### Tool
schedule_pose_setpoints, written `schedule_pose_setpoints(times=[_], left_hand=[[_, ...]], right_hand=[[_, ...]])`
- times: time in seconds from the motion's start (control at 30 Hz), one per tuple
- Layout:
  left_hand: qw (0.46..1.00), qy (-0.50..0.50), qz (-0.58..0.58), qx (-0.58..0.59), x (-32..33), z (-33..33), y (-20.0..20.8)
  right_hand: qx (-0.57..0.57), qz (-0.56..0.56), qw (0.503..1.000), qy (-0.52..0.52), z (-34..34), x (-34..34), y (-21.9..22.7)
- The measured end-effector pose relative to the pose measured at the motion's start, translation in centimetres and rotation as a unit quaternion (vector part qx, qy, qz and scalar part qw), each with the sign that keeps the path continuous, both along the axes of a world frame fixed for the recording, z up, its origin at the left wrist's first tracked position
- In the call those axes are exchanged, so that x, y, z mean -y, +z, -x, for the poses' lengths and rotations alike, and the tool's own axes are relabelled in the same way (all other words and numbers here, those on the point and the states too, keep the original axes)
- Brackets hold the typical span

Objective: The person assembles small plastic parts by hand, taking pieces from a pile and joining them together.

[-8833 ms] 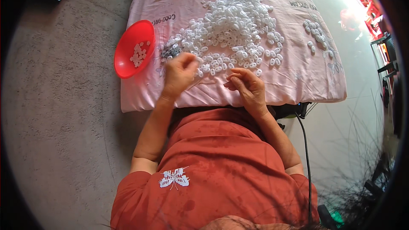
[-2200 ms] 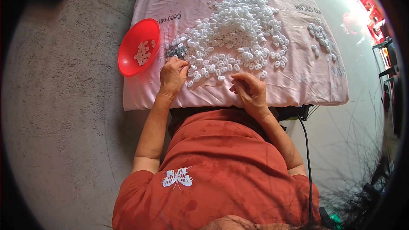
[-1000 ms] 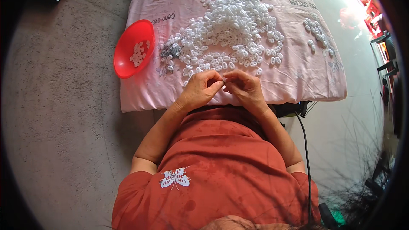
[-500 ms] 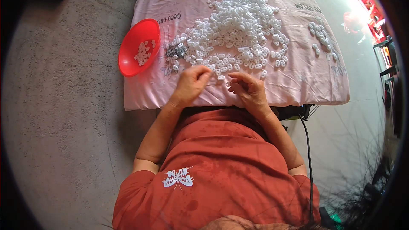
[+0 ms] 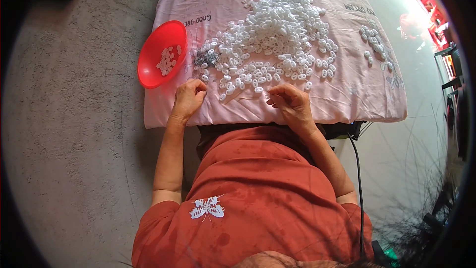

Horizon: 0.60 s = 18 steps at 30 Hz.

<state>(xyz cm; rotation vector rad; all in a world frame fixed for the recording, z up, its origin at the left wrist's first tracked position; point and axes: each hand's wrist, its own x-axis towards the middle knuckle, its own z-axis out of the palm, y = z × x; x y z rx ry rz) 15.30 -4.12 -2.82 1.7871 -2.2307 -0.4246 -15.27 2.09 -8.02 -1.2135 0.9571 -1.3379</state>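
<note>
A large heap of small white oval plastic pieces (image 5: 277,25), each with two holes, spreads over a pink cloth-covered table (image 5: 342,94). Near the table's front left, my left hand (image 5: 187,101) has its thumb and fingers pinched together; what is between them, if anything, is too small to make out. Just beyond it lies a small tangle of thin grey metal bits (image 5: 206,58). My right hand (image 5: 293,105) is at the heap's near edge, fingers curled, with a small white piece (image 5: 267,97) at its fingertips. Several loose pieces (image 5: 259,90) lie between my hands.
A red bowl (image 5: 148,64) with some white pieces in it stands at the table's left edge. A smaller group of white pieces (image 5: 374,42) lies at the right. A black cable (image 5: 358,168) hangs on my right side.
My left hand has moved left, away from my right hand and the loose pieces, toward the grey tangle and the bowl. My right hand has hardly moved.
</note>
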Motion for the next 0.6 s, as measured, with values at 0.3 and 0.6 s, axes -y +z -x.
schedule_pose_setpoints(times=[0.3,0.6], left_hand=[[0.999,0.013,0.046,-0.026,1.0,0.4,-0.8],[0.992,0.009,0.123,0.015,2.5,0.7,-2.2]], right_hand=[[-0.010,-0.008,1.000,-0.003,0.1,-0.1,0.2],[0.000,0.000,1.000,-0.007,0.0,0.0,-0.1]])
